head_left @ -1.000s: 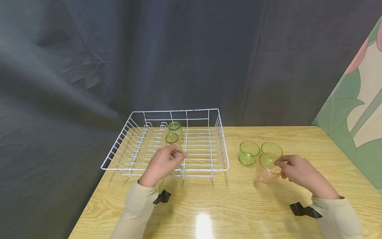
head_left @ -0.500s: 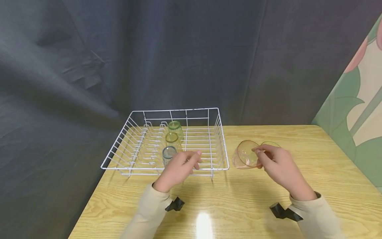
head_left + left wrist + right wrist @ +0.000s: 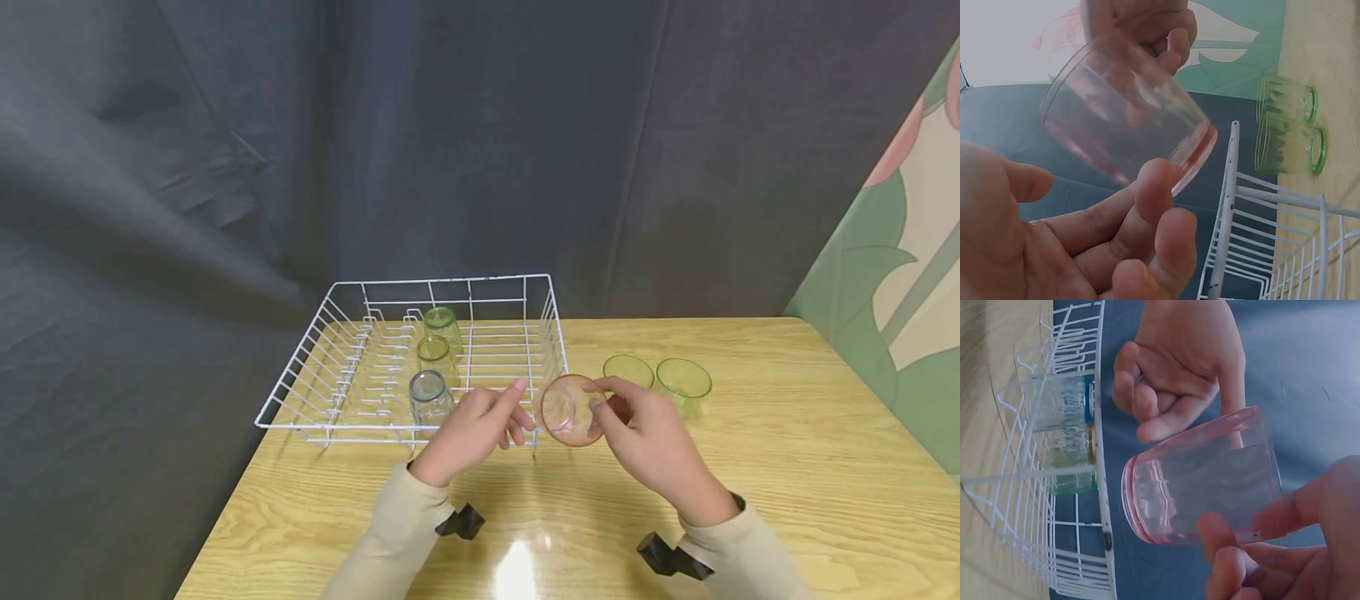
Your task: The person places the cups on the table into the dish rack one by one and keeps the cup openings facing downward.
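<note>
My right hand (image 3: 656, 437) pinches a clear pink glass (image 3: 564, 410) by its rim, thumb on one side and fingers on the other. The glass is tilted, its base toward my left hand (image 3: 476, 425). In the left wrist view, the left fingers are loosely bent close to the glass's base, holding nothing; whether a fingertip touches it I cannot tell. Below the hands is a white wire dish rack (image 3: 442, 279). Upside down in it stand a green glass (image 3: 442, 323), a yellow glass (image 3: 435, 352) and a bluish glass (image 3: 430, 396), in a row.
Two light green glasses (image 3: 684, 379) stand upright on the wooden table (image 3: 787, 400), right of the rack; the right hand partly hides one of them. A dark curtain (image 3: 480, 150) hangs behind the table. At the right is a wall with a painted leaf pattern (image 3: 892, 300).
My right hand has lifted the pink glass off the table, carried it left to the rack's front right corner and tilted it. My left hand has moved right from the bluish glass toward it.
</note>
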The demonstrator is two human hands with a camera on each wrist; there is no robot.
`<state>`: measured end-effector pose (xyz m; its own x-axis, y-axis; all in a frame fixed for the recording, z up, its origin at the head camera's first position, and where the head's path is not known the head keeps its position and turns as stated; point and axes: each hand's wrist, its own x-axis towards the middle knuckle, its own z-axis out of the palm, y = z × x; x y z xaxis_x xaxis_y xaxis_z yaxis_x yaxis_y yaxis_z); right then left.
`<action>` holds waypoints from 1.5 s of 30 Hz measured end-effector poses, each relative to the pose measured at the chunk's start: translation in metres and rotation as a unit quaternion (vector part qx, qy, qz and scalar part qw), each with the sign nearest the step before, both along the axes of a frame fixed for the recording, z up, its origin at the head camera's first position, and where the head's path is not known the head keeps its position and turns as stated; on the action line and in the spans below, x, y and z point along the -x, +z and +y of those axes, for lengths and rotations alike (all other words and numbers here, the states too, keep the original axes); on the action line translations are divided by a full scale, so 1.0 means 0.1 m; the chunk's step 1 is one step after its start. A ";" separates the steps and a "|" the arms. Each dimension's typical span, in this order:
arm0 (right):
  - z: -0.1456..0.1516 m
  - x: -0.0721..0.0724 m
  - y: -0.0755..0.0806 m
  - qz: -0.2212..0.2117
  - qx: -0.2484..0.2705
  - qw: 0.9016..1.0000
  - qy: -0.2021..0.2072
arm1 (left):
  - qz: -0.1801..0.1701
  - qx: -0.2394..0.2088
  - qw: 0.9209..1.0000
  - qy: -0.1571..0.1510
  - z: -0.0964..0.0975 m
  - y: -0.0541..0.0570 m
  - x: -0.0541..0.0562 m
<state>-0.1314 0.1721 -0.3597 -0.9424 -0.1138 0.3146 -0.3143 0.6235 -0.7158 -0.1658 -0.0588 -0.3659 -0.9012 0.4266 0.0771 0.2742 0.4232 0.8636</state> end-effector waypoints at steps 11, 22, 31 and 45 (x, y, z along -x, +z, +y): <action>-0.14 0.00 -0.11 0.041 -0.007 0.999 0.007 | -0.007 0.026 0.999 0.034 0.01 -0.08 0.04; -0.17 0.00 -0.10 0.022 0.008 1.000 0.016 | 0.011 0.045 0.998 0.043 0.01 -0.07 0.04; -0.09 0.05 -0.09 -0.061 0.080 0.994 0.035 | 0.034 0.045 0.998 0.018 -0.02 -0.07 0.03; -0.09 0.13 -0.13 -0.108 0.110 0.987 0.053 | 0.060 0.066 0.996 -0.004 -0.04 -0.07 0.04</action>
